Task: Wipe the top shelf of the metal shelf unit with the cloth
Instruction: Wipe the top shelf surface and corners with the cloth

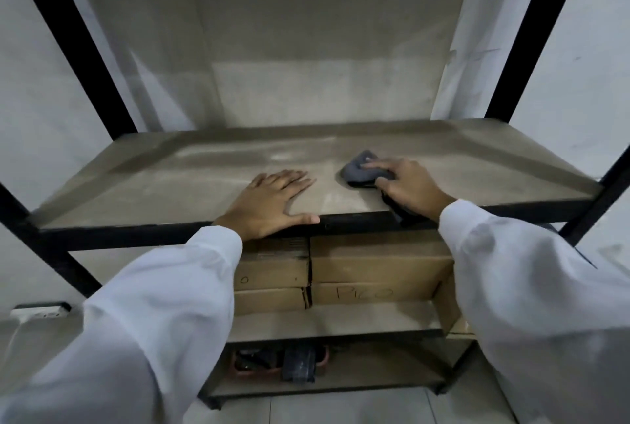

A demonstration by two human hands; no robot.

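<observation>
A tan, dusty shelf board (170, 178) in a black metal frame fills the middle of the view. A dark grey cloth (356, 173) lies bunched on the board right of centre, with a tail hanging over the front edge. My right hand (405, 185) presses down on the cloth, fingers stretched over it toward the left. My left hand (272, 200) lies flat on the board near the front edge, fingers spread, thumb along the black front rail. Both arms wear white sleeves.
Black uprights (71, 38) (531, 35) rise at both sides. Cardboard boxes (375, 266) stand on the shelf below. Dark items in a reddish tray (283, 362) sit on the lowest shelf. A white power strip (41, 311) shows at lower left. White walls surround the unit.
</observation>
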